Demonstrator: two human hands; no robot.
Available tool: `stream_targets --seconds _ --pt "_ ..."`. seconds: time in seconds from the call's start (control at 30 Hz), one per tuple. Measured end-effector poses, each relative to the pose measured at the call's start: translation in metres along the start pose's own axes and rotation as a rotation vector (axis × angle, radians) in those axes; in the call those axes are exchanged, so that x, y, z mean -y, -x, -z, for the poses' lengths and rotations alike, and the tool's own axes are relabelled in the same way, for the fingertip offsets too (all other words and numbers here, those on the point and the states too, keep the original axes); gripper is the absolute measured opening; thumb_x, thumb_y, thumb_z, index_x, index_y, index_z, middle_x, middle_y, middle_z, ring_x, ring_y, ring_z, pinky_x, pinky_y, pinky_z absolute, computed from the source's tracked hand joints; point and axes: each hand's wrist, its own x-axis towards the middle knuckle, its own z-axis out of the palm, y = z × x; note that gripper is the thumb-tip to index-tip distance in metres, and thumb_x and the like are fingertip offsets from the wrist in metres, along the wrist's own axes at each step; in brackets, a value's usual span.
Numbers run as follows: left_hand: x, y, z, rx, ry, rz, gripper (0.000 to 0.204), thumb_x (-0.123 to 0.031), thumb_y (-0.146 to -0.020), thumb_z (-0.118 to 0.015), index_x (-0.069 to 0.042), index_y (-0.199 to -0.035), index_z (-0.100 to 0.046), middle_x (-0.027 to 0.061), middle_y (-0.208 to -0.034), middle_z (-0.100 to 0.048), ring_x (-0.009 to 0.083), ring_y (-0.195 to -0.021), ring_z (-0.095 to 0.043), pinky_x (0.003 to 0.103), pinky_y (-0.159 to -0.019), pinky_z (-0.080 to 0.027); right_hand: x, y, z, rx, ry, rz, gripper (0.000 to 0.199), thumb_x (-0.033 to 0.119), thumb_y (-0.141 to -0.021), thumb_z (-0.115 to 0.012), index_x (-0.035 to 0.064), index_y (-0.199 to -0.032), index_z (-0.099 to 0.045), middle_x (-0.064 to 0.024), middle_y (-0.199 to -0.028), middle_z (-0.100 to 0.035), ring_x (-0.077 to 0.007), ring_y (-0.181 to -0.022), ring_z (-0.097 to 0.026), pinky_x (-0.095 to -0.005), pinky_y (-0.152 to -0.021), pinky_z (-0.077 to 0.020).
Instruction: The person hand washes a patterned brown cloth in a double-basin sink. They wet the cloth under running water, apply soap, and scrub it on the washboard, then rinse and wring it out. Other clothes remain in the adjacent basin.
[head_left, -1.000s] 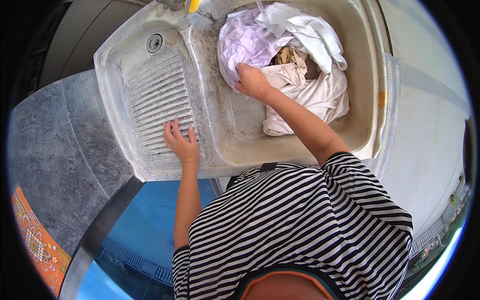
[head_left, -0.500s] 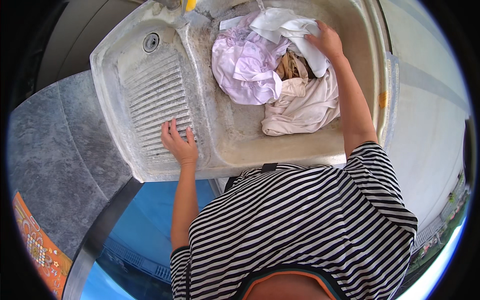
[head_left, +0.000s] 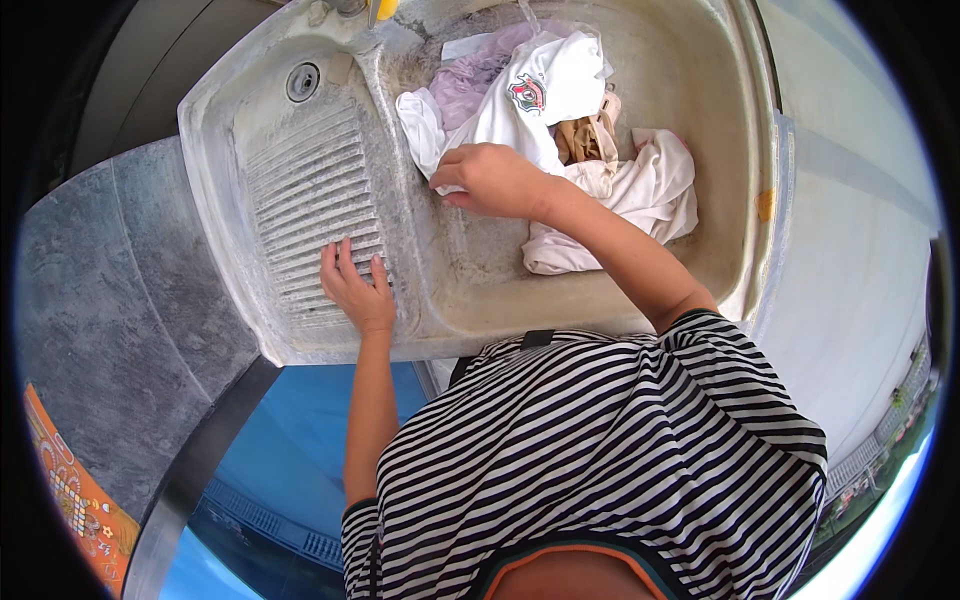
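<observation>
A white garment (head_left: pixel 505 110) with a small coloured badge stretches across the pile of clothes in the sink's basin. At its near edge my right hand (head_left: pixel 490 180) is closed, with the cloth gathered at the fingers. Beneath it a lilac garment (head_left: pixel 462 88) partly shows. To the right of the white one are a bunched brown cloth (head_left: pixel 590 138) and a pale pink garment (head_left: pixel 640 200). My left hand (head_left: pixel 358 290) lies over the sink's ribbed washboard (head_left: pixel 310 185), fingers apart and holding nothing.
A ridge divides the washboard from the deep basin (head_left: pixel 690 60). The drain (head_left: pixel 302 82) lies at the washboard's far end. A yellow-marked tap (head_left: pixel 383 10) stands at the back, and a clear stream (head_left: pixel 528 15) falls at the basin's far side. A grey counter (head_left: pixel 130 270) adjoins the left.
My right hand has swung from the pile's far right to its near left, drawing the white garment over the lilac one. The badge now shows. My left hand stays put.
</observation>
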Motion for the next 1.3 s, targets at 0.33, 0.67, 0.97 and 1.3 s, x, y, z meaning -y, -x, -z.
stream_targets --seconds 0.33,0.67,0.97,1.3 --pt "0.001 -0.001 0.0 0.012 0.027 0.022 0.053 -0.031 -0.094 -0.065 -0.008 -0.139 -0.052 0.0181 -0.141 -0.046 0.0401 -0.138 -0.039 0.056 -0.113 -0.028 -0.207 0.126 0.072 -0.484 0.213 -1.182 0.05 0.026 -0.076 -0.077 -0.0007 -0.118 -0.069 -0.0196 -0.104 -0.074 -0.0306 -0.092 -0.073 -0.0386 -0.08 -0.0564" --pt "0.0 0.002 0.001 0.018 0.003 0.048 0.053 -0.031 -0.093 -0.065 -0.008 -0.139 -0.052 0.0179 -0.142 -0.045 0.0399 -0.138 -0.038 0.056 -0.114 -0.028 -0.144 0.11 0.08 -0.4 -0.245 -1.209 0.068 0.033 -0.06 -0.09 -0.004 -0.11 -0.062 -0.0129 -0.098 -0.071 -0.019 -0.085 -0.069 -0.0335 -0.074 -0.0553" --pt "0.0 0.002 0.004 0.017 0.016 0.065 0.053 -0.032 -0.093 -0.065 -0.009 -0.139 -0.052 0.0175 -0.142 -0.045 0.0391 -0.139 -0.038 0.056 -0.115 -0.027 -0.096 -0.012 0.169 -0.606 0.519 -0.47 0.054 0.026 -0.071 -0.08 0.0151 -0.122 -0.065 -0.0125 -0.114 -0.066 -0.0329 -0.106 -0.064 -0.0432 -0.092 -0.0527" --pt "0.0 0.001 0.008 0.01 0.031 0.058 0.054 -0.034 -0.092 -0.066 -0.009 -0.138 -0.052 0.0174 -0.142 -0.044 0.038 -0.139 -0.038 0.057 -0.115 -0.028 -0.096 -0.089 0.133 -0.29 0.258 -0.434 0.057 0.028 -0.068 -0.081 0.0084 -0.12 -0.065 -0.0156 -0.113 -0.068 -0.0339 -0.102 -0.066 -0.0434 -0.09 -0.0536"
